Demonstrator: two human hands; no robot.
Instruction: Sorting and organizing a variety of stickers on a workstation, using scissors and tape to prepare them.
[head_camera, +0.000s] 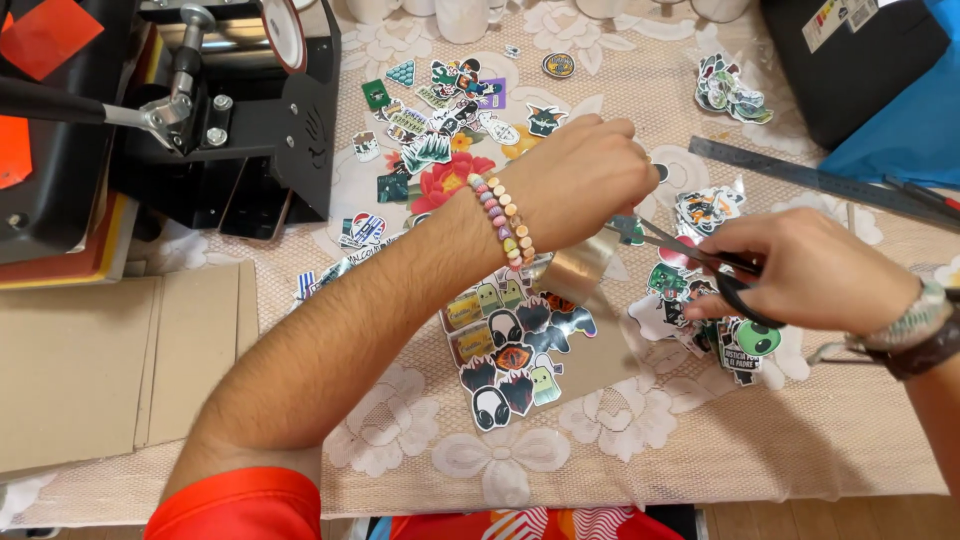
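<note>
My left hand (580, 180), with a bead bracelet (505, 218) on the wrist, is closed around a glossy transparent sheet (575, 268) that curls below the palm. My right hand (805, 270) grips black-handled scissors (725, 270), whose blades point left toward the sheet's edge beside my left hand. Under both hands a printed sheet of cartoon stickers (510, 355) lies on the lace tablecloth (640, 450). Cut-out stickers (700, 300) are scattered around the scissors.
A black heat press (230, 110) stands at the top left, with cardboard (110, 370) in front of it. More loose stickers (440, 110) cover the middle back, and a pile (730, 90) lies at the right. A metal ruler (800, 178) lies by a black case (860, 60). White mugs (460, 15) line the far edge.
</note>
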